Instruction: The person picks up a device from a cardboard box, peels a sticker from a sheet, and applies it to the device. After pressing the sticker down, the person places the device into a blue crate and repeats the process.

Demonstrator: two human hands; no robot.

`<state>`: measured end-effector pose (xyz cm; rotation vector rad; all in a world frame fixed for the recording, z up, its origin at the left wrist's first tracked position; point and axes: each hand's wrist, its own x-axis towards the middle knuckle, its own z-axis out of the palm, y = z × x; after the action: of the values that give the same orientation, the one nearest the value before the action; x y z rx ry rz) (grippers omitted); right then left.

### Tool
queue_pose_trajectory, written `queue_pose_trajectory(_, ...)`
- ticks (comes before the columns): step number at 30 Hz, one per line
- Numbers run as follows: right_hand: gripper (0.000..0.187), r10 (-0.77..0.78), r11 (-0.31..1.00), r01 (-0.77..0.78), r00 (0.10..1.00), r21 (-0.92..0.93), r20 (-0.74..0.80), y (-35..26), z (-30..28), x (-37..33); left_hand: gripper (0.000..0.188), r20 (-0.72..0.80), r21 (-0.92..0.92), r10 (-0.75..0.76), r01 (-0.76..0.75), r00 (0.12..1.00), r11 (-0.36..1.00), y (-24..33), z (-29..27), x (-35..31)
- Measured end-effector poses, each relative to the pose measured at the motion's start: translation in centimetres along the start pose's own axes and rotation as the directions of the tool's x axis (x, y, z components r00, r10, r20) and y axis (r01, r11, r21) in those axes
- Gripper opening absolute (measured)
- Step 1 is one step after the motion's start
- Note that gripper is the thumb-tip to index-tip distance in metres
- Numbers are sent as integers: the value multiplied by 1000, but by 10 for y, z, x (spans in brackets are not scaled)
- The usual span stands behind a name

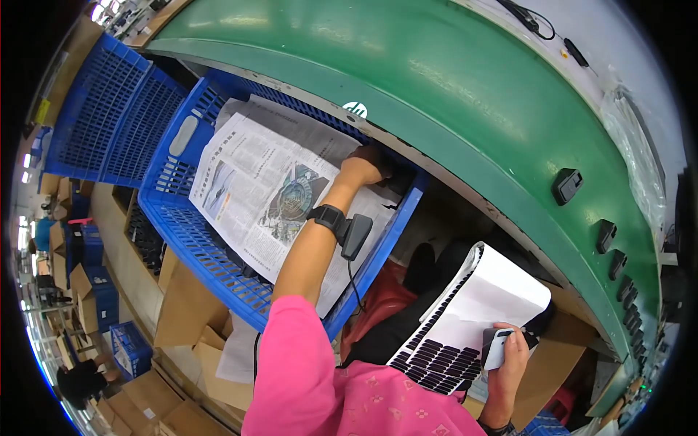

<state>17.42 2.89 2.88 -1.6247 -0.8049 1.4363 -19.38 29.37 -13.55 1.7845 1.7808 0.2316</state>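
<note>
My left hand point(366, 166) reaches into the right-hand corner of a blue plastic crate point(396, 231), past printed newspaper sheets point(251, 156) that line it. Its fingers are hidden in the dark corner, beside black things I cannot make out. A black strap with a small box sits on that wrist. My right hand point(511, 357), low on the right, is closed on a small flat grey piece point(496, 349). A white sheet of black oblong stickers point(442, 363) lies across my lap beside that hand, its upper part curled over.
Above the crate curves a green workbench point(436, 94). Small black plastic cases point(567, 186) stand in a row along its right side. More blue crates point(109, 109) stand at the left, and cardboard boxes point(142, 403) at lower left. A red stool point(378, 301) shows below the bench.
</note>
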Motion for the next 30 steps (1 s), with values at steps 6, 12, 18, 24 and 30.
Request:
queue_pose_trajectory(6,34,-82,994,79,996,-80,-31,9,-6,5,37,54,-216,-58,68,997,974,6,-6,-5)
queue_pose_trajectory(12,33,-56,996,56,998,-73,2,9,-2,8,34,-107,-682,-421,241,901,691,-42,22,-34)
queue_pose_trajectory(18,32,-55,996,55,998,-70,-9,9,-7,9,33,-16,-388,-366,331,931,860,-19,9,-43)
queue_pose_trajectory(24,32,-63,996,63,998,-63,-5,9,-3,5,34,32,-530,-356,318,934,786,-10,27,-49)
queue_pose_trajectory(30,32,-75,994,74,997,-76,-1,8,-6,6,27,-349,-24,-274,283,896,959,7,36,-45)
